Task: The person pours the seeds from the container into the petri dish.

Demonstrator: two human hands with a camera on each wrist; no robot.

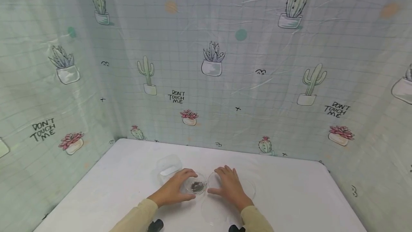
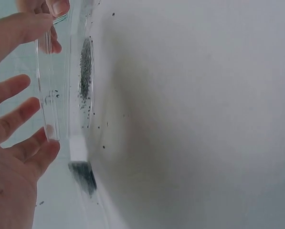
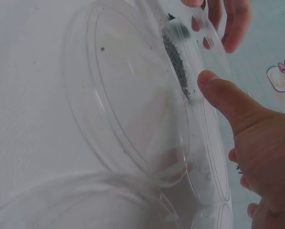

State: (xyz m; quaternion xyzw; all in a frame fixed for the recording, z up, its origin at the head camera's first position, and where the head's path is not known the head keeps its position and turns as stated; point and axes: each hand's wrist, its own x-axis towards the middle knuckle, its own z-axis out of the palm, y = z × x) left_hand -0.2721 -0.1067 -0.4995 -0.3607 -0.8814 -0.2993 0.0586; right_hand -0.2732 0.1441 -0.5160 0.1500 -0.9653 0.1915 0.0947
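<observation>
My left hand (image 1: 173,188) holds a round clear plastic dish (image 2: 46,90) at its rim, thumb on one side and fingertips on the other. Dark granules (image 2: 85,69) lie heaped just beyond it, in a shallow clear dish low on the table. In the head view these granules (image 1: 197,186) show between the left thumb and fingers. My right hand (image 1: 230,186) is to the right, thumb and fingers spread, over the edge of another clear dish (image 1: 213,179). In the right wrist view its thumb (image 3: 223,93) points towards the held dish, with nothing pinched against it.
More round clear dishes (image 3: 99,114) lie on the white table (image 1: 296,192) in front of and beside the right hand. A clear container (image 1: 168,161) with a white piece stands behind the left hand. Stray dark grains (image 2: 103,147) dot the tabletop. A cactus-print curtain (image 1: 190,81) hangs behind.
</observation>
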